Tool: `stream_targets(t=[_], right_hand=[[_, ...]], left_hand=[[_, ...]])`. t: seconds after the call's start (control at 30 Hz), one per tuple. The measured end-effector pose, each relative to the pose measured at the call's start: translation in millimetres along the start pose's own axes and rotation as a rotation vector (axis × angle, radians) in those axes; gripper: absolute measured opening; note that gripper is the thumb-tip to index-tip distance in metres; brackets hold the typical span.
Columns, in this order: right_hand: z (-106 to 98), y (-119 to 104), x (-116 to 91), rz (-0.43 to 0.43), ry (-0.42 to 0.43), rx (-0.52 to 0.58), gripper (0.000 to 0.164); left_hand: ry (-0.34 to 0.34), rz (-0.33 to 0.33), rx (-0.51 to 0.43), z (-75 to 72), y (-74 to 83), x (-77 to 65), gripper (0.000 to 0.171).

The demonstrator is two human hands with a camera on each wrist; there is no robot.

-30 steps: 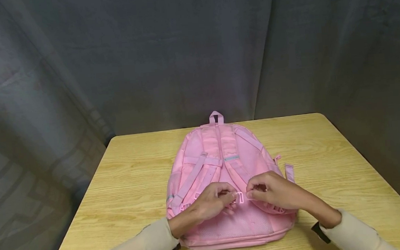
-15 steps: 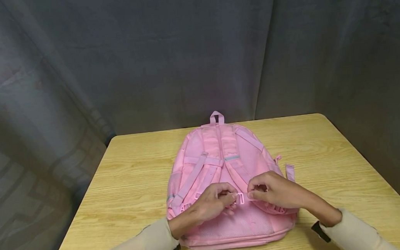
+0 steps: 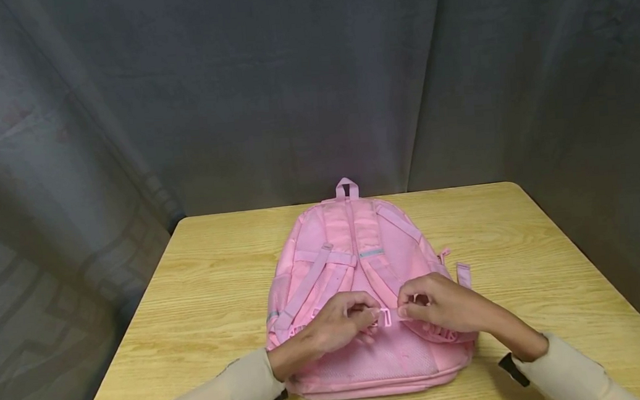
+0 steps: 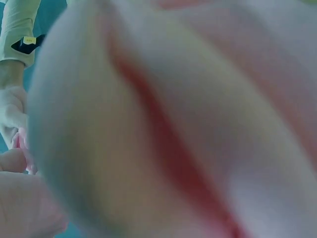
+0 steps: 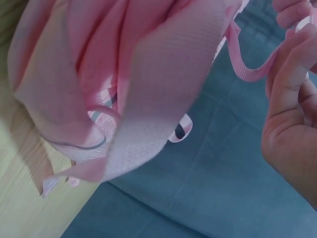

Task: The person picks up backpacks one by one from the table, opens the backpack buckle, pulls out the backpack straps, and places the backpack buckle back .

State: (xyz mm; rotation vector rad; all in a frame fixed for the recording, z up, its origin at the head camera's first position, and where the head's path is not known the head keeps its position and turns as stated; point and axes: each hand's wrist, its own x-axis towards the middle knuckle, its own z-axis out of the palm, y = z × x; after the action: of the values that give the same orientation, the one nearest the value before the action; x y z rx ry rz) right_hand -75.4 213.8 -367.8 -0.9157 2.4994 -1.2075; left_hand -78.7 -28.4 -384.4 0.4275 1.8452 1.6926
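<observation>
A pink backpack (image 3: 398,355) lies on the table with its straps facing up and its top away from me. Over its lower middle, my left hand (image 3: 342,322) pinches a pink plastic buckle (image 3: 386,317) whose slotted end sticks out past the fingertips. Just to the right, my right hand (image 3: 439,303) pinches a strap between thumb and forefinger. A loop of pink webbing (image 5: 247,72) runs from the bag to the fingers in the right wrist view. Blurred close surfaces fill most of the left wrist view. The fingers partly hide the buckle.
The wooden table (image 3: 209,282) extends to both sides of the bag. A loose strap end (image 3: 463,273) stands out at the bag's right side, and its carry loop (image 3: 346,189) rises at the top. Dark grey curtains (image 3: 290,90) hang behind and beside the table.
The right hand has shifted very slightly to the right, widening the space to the left fingertips a little. The left hand and backpack stay nearly still.
</observation>
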Motion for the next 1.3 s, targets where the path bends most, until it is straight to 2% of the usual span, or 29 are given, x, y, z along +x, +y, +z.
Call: stream_targets(t=[0.13, 0.27, 0.33, 0.5, 0.57, 0.63, 0.7, 0.77, 0.97, 1.03, 1.17, 1.3], right_hand=[[-1, -1, 0, 0.022, 0.009, 0.040, 0.013], [-2, 0, -1, 0.036, 0.033, 0.023, 0.013], [-3, 1, -2, 0.036, 0.050, -0.004, 0.013], [-5, 5, -4, 0.028, 0.095, -0.059, 0.013], [-6, 7, -4, 0.025, 0.108, -0.072, 0.013], [-6, 9, -4, 0.020, 0.118, -0.085, 0.013], [-6, 10, -4, 0.016, 0.123, -0.084, 0.013], [-5, 12, -3, 0.013, 0.131, -0.082, 0.013], [3, 16, 1, 0.008, 0.166, -0.110, 0.012], [6, 16, 3, 0.007, 0.183, -0.142, 0.013], [12, 12, 8, 0.017, 0.212, -0.221, 0.018], [19, 8, 14, 0.026, 0.217, -0.269, 0.023]], left_hand=[[-0.005, 0.034, 0.048, -4.2, 3.4, 1.6, 0.012], [0.011, 0.048, 0.097, -9.2, 6.4, 2.1, 0.011], [0.024, 0.033, 0.063, -11.4, 7.3, 2.0, 0.011], [0.061, -0.003, -0.095, -17.5, 6.8, 3.3, 0.015], [0.084, -0.012, -0.113, -20.6, 5.4, 4.3, 0.015], [0.113, -0.010, -0.091, -23.9, 3.7, 5.9, 0.015], [0.131, -0.012, -0.048, -27.1, 2.7, 7.1, 0.014], [0.157, 0.020, 0.055, -30.0, 2.3, 8.4, 0.012], [0.232, 0.204, 0.494, -36.5, 3.0, 10.1, 0.005], [0.247, 0.245, 0.609, -37.9, 3.1, 10.2, 0.005], [0.250, 0.225, 0.746, -39.1, 1.3, 9.3, 0.009], [0.229, 0.170, 0.831, -38.7, -4.2, 8.9, 0.011]])
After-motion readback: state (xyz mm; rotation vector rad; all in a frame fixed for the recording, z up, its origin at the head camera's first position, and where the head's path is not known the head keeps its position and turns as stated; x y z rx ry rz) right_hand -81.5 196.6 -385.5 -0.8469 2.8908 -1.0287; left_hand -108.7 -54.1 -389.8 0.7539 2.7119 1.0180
